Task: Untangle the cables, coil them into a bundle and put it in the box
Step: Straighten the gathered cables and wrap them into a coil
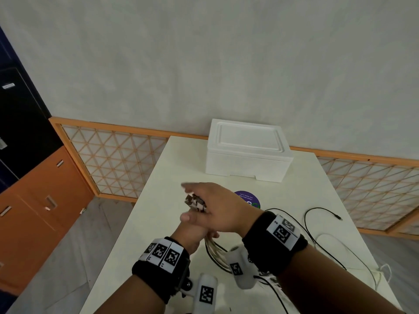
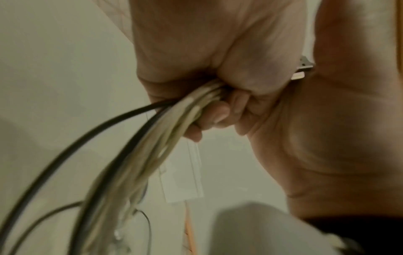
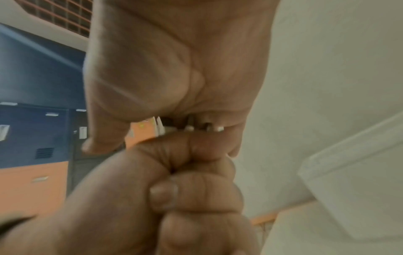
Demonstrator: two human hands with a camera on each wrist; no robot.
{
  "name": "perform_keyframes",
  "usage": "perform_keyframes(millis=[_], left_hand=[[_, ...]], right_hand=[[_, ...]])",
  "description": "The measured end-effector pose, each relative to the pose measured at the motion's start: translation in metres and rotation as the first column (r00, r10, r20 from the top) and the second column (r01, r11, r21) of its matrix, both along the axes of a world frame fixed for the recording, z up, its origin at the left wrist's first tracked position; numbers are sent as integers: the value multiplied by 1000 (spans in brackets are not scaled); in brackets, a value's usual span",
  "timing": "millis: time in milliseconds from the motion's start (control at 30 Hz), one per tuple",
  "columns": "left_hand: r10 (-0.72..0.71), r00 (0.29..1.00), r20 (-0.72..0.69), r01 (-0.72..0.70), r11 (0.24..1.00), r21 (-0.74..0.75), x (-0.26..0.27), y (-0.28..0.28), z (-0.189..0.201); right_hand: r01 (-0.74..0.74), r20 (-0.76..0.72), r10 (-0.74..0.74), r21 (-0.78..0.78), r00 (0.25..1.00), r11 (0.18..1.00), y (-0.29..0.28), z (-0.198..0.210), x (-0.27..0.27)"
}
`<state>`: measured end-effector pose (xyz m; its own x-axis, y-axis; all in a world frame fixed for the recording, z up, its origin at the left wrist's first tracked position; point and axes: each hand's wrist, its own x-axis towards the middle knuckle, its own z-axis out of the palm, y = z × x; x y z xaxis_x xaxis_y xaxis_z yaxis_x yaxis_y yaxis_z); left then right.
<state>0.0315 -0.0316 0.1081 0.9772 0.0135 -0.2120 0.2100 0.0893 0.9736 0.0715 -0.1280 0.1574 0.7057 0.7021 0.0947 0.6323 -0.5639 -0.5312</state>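
Observation:
My left hand (image 1: 189, 233) grips a bunch of white and black cables (image 1: 216, 250) in a fist above the white table (image 1: 158, 200). Their plug ends (image 1: 195, 202) stick out of the top of the fist. My right hand (image 1: 217, 206) lies flat over those plugs, fingers straight, palm touching them. In the left wrist view the cables (image 2: 152, 146) hang down from my curled fingers (image 2: 213, 117). In the right wrist view the plug tips (image 3: 189, 128) show between the palm and the left fist (image 3: 191, 189). The white foam box (image 1: 247, 152) stands at the table's back, lid on.
Loose ends trail over the table's right side: a black cable (image 1: 306, 223) with a small plug and a thin white cable (image 1: 362, 257). A purple round sticker (image 1: 246, 197) lies before the box. Orange cabinets (image 1: 45, 200) and a lattice screen (image 1: 113, 159) stand left.

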Motion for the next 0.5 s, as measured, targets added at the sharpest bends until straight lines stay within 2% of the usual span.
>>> perform_keyframes(millis=[67, 133, 167, 200, 267, 367, 400, 500], left_hand=[[40, 997, -68, -41, 999, -11, 9, 10, -9], [80, 991, -110, -92, 990, -110, 18, 16, -9], [104, 986, -130, -124, 980, -157, 22, 16, -9], [134, 980, -148, -160, 970, -185, 24, 16, -9], [162, 977, -140, -189, 960, -207, 26, 13, -9], [116, 990, -77, -134, 943, -303, 23, 10, -9], [97, 994, -40, -105, 921, -374, 22, 13, -11], [75, 996, 53, -31, 814, -580, 21, 27, -13]], right_hand=[[50, -217, -36, 63, 976, 997, -11, -6, 2], [183, -474, -108, 115, 874, 976, -16, -16, 2], [205, -545, -125, 89, 829, 975, -16, -23, 0], [187, -558, -131, 43, 819, 981, -14, -29, -4], [205, -506, -167, 20, 846, 978, -7, -40, -12], [362, -408, -273, 159, 871, 918, -2, -48, -20], [360, -319, -302, 143, 898, 922, -2, -48, -20], [352, -22, -354, -69, 935, 933, -7, -40, -23]])
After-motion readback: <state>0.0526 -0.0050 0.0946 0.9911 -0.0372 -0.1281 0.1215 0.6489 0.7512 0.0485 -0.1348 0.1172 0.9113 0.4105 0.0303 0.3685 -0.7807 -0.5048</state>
